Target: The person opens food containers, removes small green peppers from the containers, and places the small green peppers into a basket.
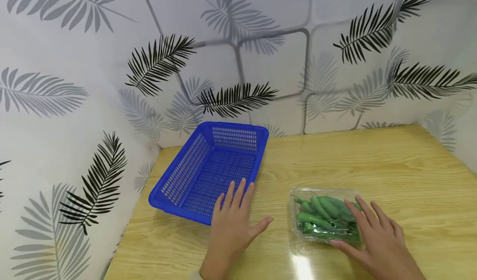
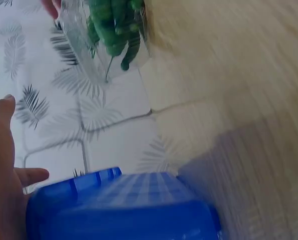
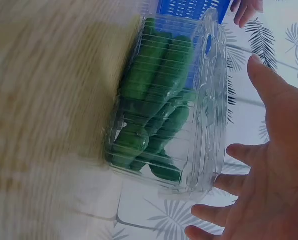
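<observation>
The left grip (image 1: 232, 226) is spread, fingers apart and thumb held out to the right, with its fingertips reaching over the near right side of a blue basket (image 1: 223, 168); whether they touch its rim cannot be told. The right grip (image 1: 381, 238) is apart too, its fingers extended around the right end of a clear plastic box (image 1: 294, 226), thumb by the near edge and the other fingers toward the far right; contact is unclear. Neither is clamped on anything. The box lies on the right of the basket, well apart from it, on the near part of a wood-grained worktop (image 1: 320, 160), and green peppers (image 1: 313, 220) are heaped inside, seen through its ribbed sides. The basket, slotted all round, sits on the left with its open top up, its far end angled to the right. Beyond the worktop stands a pale wall (image 1: 275, 6) with gray and black leaves.
</observation>
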Tool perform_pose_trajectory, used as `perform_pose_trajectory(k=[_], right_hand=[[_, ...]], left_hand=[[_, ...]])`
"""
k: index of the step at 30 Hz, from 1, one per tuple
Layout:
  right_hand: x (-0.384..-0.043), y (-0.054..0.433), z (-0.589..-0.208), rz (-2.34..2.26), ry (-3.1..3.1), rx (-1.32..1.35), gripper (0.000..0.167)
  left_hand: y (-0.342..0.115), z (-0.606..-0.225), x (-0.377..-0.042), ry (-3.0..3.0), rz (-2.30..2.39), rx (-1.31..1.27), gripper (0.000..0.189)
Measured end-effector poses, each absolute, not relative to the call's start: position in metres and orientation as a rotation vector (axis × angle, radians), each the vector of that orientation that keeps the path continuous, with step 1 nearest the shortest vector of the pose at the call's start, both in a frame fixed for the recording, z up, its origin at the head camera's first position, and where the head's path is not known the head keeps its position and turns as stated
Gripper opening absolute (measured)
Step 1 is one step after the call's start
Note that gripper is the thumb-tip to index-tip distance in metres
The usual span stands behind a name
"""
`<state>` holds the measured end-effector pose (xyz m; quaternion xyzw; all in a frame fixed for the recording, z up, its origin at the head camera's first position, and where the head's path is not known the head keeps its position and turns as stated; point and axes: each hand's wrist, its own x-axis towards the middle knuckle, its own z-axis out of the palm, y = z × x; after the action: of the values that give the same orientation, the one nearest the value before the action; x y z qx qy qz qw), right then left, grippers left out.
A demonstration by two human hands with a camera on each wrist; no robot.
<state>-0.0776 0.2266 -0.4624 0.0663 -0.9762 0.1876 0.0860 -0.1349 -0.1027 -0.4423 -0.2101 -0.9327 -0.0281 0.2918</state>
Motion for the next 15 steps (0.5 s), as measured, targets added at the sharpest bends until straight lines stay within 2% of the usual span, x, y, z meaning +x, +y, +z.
perform_pose_trajectory(k=[7,15], right_hand=[[-0.075,0.237,-0.465,0.564,-2.948,0.189,0.115],[-0.070,0.248,-0.473,0.640,-2.859,0.195,0.116]], left_hand=[[-0.072,-0.444,-0.129,-2.381,0.041,-0.858,0.087],[-0.040,-0.449,-0.128,-2.367,0.019,-1.083,0.087]])
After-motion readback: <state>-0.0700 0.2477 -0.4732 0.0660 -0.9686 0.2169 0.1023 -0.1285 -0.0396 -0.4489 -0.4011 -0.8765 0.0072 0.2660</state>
